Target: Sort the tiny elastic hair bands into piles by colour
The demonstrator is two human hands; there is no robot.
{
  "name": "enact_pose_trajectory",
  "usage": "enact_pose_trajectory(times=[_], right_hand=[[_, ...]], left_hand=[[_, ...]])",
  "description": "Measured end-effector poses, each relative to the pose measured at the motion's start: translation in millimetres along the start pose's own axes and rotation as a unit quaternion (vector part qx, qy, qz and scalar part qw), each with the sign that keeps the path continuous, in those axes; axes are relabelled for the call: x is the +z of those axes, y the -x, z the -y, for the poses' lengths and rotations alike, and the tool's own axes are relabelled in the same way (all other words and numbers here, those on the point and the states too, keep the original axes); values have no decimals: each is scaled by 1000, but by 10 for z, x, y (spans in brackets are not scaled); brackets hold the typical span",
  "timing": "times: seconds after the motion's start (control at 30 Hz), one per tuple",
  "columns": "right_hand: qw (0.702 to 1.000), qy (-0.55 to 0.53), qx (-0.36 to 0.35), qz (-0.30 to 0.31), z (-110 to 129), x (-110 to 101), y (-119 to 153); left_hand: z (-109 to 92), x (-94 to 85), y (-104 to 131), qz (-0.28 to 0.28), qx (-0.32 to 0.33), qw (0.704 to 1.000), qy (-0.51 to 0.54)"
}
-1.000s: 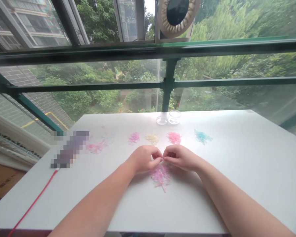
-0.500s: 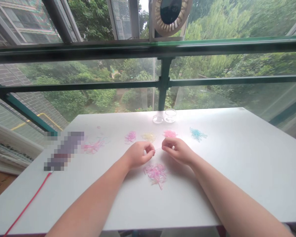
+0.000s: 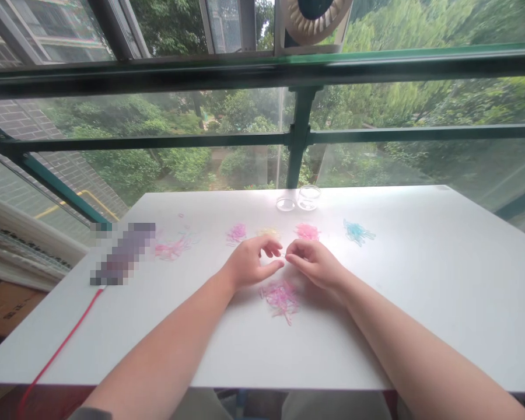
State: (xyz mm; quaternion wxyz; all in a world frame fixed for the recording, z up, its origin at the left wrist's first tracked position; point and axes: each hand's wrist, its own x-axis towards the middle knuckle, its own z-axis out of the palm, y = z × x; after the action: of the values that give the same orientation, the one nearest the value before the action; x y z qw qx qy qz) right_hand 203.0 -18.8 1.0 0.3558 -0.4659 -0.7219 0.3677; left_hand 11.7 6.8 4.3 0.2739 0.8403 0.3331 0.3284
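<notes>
The left hand (image 3: 251,261) has parted its fingers; the band (image 3: 283,255) alongside seems pinched by the right hand (image 3: 318,263) alone

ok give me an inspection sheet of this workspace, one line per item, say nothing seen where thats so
Surface: white table, light and smooth-looking.
Job's things: mixed pink-purple pile of thin bands nearest the person; beyond, a row: purple pile, yellow pile (partly hidden), pink pile, teal pile.
Clutter: scattered pinkish pile; shallow clear dish; taller clear container; pixelated object, unidentifiable.
Grip: left hand parted; right hand pinching, apparently on a thin strand.
Cables: red cable, from the pixelated object over the near edge.
Surroundings: green railing, fan, trees, cardboard box.
</notes>
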Motion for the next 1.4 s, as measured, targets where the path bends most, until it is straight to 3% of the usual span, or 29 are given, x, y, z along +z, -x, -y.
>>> enact_pose_trajectory(times=[0.13, 0.63, 1.4], right_hand=[[1000, -25, -2, -3, -8, -21, -2], [998, -53, -21, 16, 5, -8, 10], [999, 8, -43, -2, 8, -7, 6]], left_hand=[[2, -5, -6, -13, 20, 1000, -8], [-7, 5, -15, -5, -7, 1000, -22], [-5, 14, -15, -5, -18, 1000, -12]])
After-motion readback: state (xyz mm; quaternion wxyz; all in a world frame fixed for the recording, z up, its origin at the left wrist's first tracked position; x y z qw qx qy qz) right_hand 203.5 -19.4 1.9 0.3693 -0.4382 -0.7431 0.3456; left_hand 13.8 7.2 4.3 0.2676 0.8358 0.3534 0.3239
